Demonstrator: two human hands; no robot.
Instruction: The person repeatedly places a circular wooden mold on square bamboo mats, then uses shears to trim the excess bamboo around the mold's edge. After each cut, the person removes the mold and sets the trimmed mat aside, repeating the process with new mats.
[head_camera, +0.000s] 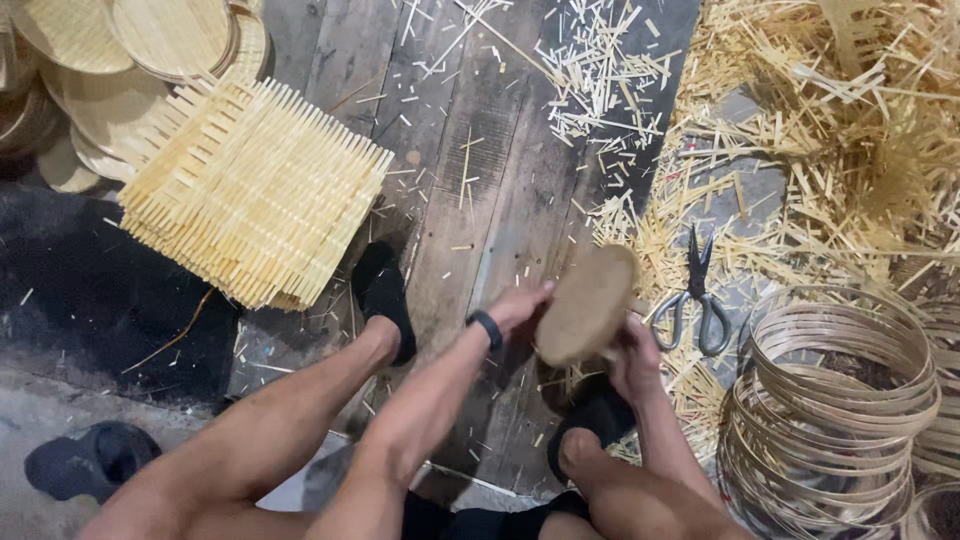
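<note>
A round, brownish wooden disc (585, 303) is held up on edge between my two hands, over the plank floor. My left hand (520, 305), with a black band on its wrist, presses flat against the disc's left rim. My right hand (632, 358) grips the disc from below on its right side. Both my feet in black sandals rest on the planks beneath, one (383, 295) to the left and one (592, 420) under the disc.
A stack of square woven bamboo mats (250, 190) lies left, with round woven trays (150, 40) behind it. Scissors (695, 295) lie right of the disc among bamboo shavings (820, 130). A pile of bamboo hoops (840, 400) stands at the lower right. A loose sandal (90, 460) lies lower left.
</note>
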